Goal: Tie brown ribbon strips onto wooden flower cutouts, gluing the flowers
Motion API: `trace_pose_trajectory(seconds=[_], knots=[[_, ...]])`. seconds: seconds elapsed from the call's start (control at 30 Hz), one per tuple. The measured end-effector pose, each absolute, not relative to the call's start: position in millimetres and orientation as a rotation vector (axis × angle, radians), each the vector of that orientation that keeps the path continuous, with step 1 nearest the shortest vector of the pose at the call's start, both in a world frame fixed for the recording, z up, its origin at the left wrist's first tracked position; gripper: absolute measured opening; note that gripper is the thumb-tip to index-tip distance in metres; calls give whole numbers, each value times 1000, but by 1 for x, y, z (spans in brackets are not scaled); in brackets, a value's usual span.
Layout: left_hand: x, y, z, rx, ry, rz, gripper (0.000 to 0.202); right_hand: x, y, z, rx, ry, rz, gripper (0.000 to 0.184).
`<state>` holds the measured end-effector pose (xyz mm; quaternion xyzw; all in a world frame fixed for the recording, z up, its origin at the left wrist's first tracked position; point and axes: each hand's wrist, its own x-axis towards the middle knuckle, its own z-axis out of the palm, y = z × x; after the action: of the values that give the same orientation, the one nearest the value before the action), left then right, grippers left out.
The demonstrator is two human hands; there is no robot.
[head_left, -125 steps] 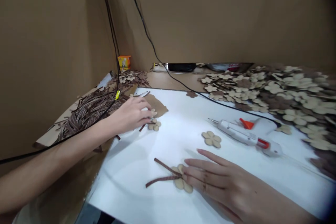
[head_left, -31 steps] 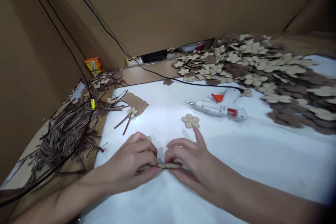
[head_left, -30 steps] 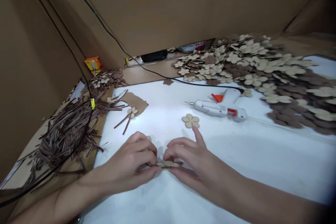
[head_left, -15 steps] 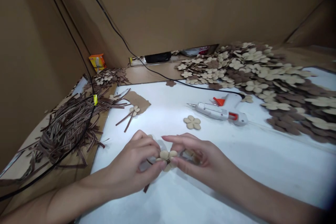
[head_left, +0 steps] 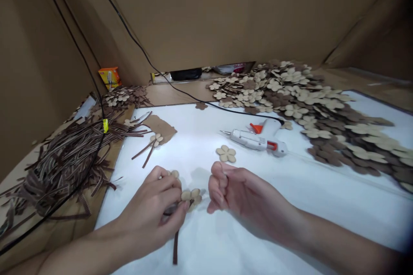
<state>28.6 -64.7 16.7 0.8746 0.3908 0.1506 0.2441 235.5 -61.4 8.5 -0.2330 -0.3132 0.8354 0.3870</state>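
Observation:
My left hand (head_left: pixel 158 206) pinches a small tan flower cut-out (head_left: pixel 191 195) with a brown strip stem (head_left: pixel 175 247) hanging down from it, just above the white board (head_left: pixel 322 206). Beside it, my right hand (head_left: pixel 238 193) is curled into a loose fist with nothing visible in it, close to the flower but apart from it. Another tan flower (head_left: pixel 226 154) lies flat on the board beyond my right hand. A flower with brown stems (head_left: pixel 155 139) lies further left by a brown paper scrap (head_left: pixel 163 125).
A white glue gun (head_left: pixel 258 139) with an orange trigger lies mid-board, its black cord running back along the cardboard wall. A large heap of tan and brown flower cut-outs (head_left: pixel 316 103) fills the right. Brown strips (head_left: pixel 64 159) pile up at the left. An orange box (head_left: pixel 109 77) stands at the back.
My right hand has let go of the flower and curled into a fist. The flower with its stem stays in my left hand, slightly lower and to the left.

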Motion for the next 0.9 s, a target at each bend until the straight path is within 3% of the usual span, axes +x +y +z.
trace_pose_trajectory(seconds=[0.23, 0.5, 0.73, 0.9], knots=[[26, -68, 9, 2446, 1061, 435, 18, 240, -62, 6, -362, -728, 2263, 19], [28, -68, 8, 2438, 1030, 446, 19, 240, -61, 6, -320, -696, 2296, 16], [28, -70, 7, 2417, 1040, 453, 19, 238, -61, 5, -358, -746, 2244, 28], [28, -71, 7, 2393, 1045, 451, 20, 239, -62, 2, -373, -755, 2222, 22]])
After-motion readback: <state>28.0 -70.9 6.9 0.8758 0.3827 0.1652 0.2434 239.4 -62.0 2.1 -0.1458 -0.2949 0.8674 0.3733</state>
